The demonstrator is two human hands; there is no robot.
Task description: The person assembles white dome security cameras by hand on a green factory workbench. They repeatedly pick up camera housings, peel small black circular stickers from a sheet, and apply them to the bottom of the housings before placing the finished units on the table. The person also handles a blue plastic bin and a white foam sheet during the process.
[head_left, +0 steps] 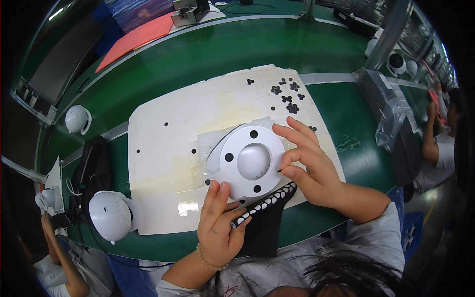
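Observation:
In front of me, a white round device (240,141) lies with its ring-shaped base facing up. Three black round pads show on the ring, around a central opening. My left hand (217,230) grips a black sheet of round pads (269,202), its edge lined with white circles. Two fingers of that hand rest against the lower left of the ring. At the ring's right side, my right hand (316,173) pinches a small black pad (279,171) between thumb and index finger, the other fingers raised. Under the device lies a clear wrapped pad (204,143).
A pale board (163,183) with loose black pads (293,108) covers part of the green table (354,119). White dome cameras (109,218) stand at left, beside a black bag (94,163). A grey box (383,99) with plastic wrap is at right. Other people sit on both sides.

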